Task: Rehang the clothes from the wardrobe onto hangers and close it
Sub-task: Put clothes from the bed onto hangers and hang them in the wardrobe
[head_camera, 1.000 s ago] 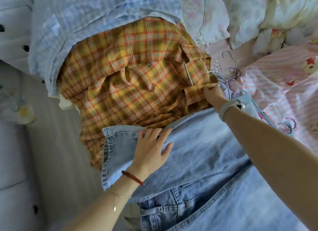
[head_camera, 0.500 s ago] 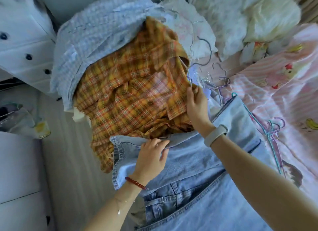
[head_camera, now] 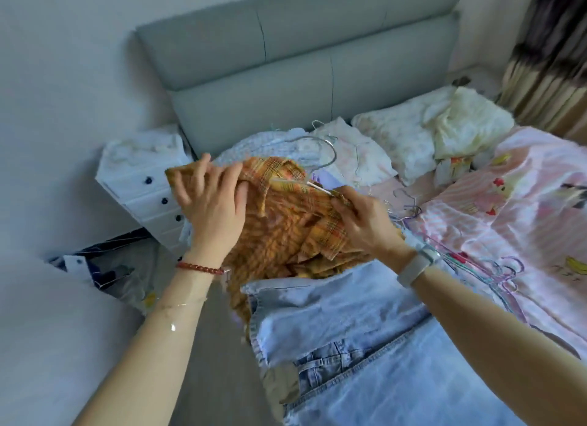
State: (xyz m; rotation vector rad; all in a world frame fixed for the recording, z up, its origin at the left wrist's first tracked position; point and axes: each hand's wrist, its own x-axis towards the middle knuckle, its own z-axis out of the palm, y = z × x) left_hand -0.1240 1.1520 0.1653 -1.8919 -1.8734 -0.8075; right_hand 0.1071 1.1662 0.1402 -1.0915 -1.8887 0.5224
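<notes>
An orange-yellow plaid shirt (head_camera: 286, 231) is lifted off the bed between both hands. My left hand (head_camera: 212, 203) grips its left shoulder edge. My right hand (head_camera: 365, 219) pinches the collar area, where a thin white hanger wire (head_camera: 317, 186) pokes out. Light blue jeans (head_camera: 349, 336) lie flat on the bed below the shirt. A blue checked garment (head_camera: 254, 146) lies behind the shirt, with a metal hanger hook (head_camera: 327, 154) on top of it.
Several thin coloured hangers (head_camera: 470, 266) lie on the pink striped bedcover (head_camera: 508, 209) to the right. White and cream clothes (head_camera: 413, 133) are piled by the grey headboard (head_camera: 301, 60). A white drawer unit (head_camera: 146, 184) stands left of the bed.
My left hand left the jeans and took hold of the plaid shirt's left edge. Both hands raised the shirt off the bed, and the view tilted up toward the headboard.
</notes>
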